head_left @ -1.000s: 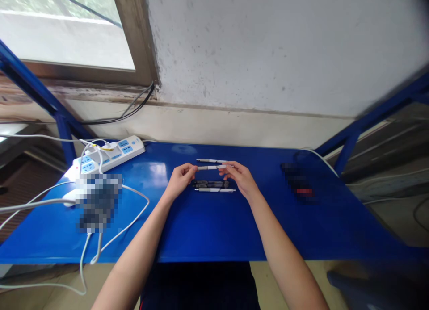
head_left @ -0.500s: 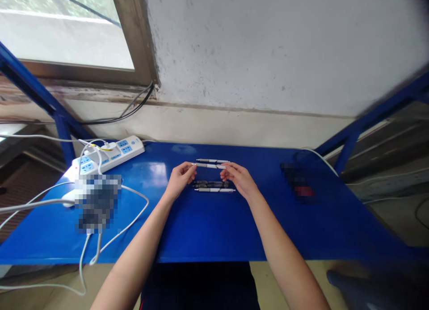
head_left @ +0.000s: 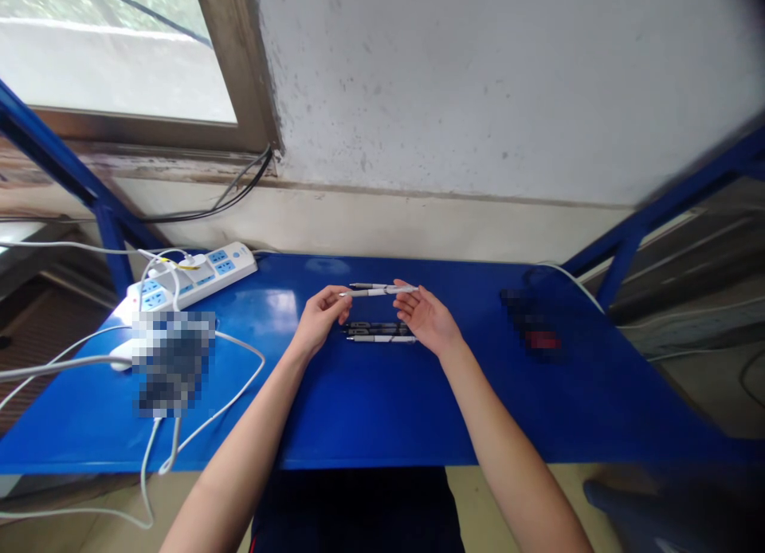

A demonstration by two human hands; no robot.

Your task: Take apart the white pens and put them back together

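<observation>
At the upper left of the frame, a window (head_left: 119, 67) sits in a brown frame, and dark cables (head_left: 239, 188) run down from its lower corner. Below, on the left part of the blue table (head_left: 382, 417), a white power strip (head_left: 224, 270) with pale blue sockets lies at a slant. White cords (head_left: 260, 370) loop around it and past a pixelated patch (head_left: 176, 362) whose contents I cannot tell.

Just left of the middle of the frame, the left hand (head_left: 319, 322) is closed at the fingertips, thumb and fingers pinching the left end of a held pen (head_left: 376, 292), grey and white. This pen spans the centre of the frame, almost level, between the two hands. In the picture it partly overlaps a far pen (head_left: 364, 286), which lies just above it. Below it, in the centre, black pens (head_left: 374, 328) lie side by side, with a near pen (head_left: 379, 339), grey and white, next to them and roughly parallel.

Just right of the middle, the right hand (head_left: 431, 322) is loosely open, palm showing and fingers curled; the pen's right end crosses the fingers towards the thumb. Whether the thumb presses on it, I cannot tell. Farther right, a dark object (head_left: 526, 318) with a red part lies on the table, blurred by pixelation.
</observation>
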